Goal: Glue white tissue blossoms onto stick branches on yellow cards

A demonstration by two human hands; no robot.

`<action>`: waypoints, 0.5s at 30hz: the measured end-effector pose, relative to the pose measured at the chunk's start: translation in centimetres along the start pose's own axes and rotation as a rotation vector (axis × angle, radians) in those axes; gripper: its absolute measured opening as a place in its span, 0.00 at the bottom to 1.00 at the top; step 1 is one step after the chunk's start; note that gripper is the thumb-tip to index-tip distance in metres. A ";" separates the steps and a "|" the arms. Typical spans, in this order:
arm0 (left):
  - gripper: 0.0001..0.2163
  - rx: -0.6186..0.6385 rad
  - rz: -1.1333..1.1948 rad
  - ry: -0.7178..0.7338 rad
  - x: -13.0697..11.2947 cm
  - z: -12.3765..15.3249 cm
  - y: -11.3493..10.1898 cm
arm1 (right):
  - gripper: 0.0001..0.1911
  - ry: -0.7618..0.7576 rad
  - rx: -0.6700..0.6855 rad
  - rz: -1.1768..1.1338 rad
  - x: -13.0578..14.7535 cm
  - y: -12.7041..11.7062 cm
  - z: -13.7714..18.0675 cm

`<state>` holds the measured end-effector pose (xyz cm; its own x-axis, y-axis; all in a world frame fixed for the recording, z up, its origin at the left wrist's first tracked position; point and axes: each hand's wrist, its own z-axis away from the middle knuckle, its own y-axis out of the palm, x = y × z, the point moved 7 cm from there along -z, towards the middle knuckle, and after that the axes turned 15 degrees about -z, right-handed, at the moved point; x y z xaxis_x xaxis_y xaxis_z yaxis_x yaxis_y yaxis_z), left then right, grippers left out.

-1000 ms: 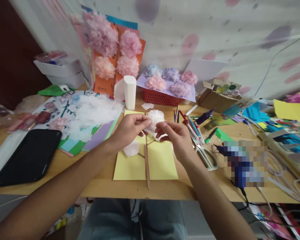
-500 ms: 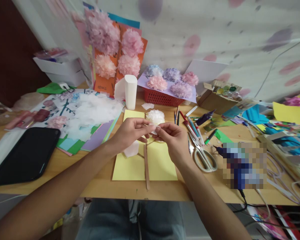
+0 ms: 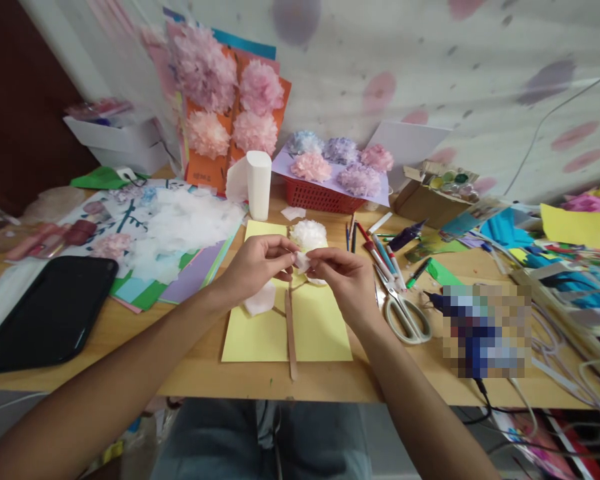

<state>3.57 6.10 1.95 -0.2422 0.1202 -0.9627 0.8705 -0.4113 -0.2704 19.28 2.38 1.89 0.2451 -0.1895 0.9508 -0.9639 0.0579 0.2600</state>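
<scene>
Above a yellow sheet of paper (image 3: 323,333), my left hand (image 3: 255,267) and my right hand (image 3: 345,277) pinch a small piece of white tissue paper (image 3: 303,261) between their fingertips. Just behind it, a fluffy white paper flower (image 3: 309,233) sits on the upper part of the sheet. A brown paper strip (image 3: 291,333) runs down the sheet's middle like a stem and sticks out past its lower edge. Left of it, partly under my left hand, lies a whitish paper piece (image 3: 260,300).
Scissors (image 3: 407,317), markers (image 3: 380,250) and a blurred-out tool with a cord (image 3: 480,333) lie to the right. On the left are a black tray-like object (image 3: 50,313) and loose white tissue (image 3: 190,213). A red basket (image 3: 325,195) stands behind.
The white tissue piece between my fingertips now shows more plainly, and my hands are slightly further apart. The whole view has shifted a little.
</scene>
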 end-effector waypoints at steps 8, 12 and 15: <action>0.07 -0.025 0.012 0.054 -0.8 0.2 -0.3 | 0.04 -0.013 0.053 0.005 0.3 0.4 0.2; 0.08 -0.044 -0.016 0.079 -1.3 0.4 -0.4 | 0.05 -0.007 0.066 0.004 0.3 0.5 0.3; 0.09 -0.050 -0.080 0.115 -1.6 0.5 -0.4 | 0.08 0.015 0.061 -0.036 0.3 0.5 0.3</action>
<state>3.44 5.61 3.62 -0.2638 0.2545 -0.9304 0.8714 -0.3508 -0.3430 18.83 2.04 2.22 0.2811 -0.1759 0.9434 -0.9588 -0.0085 0.2841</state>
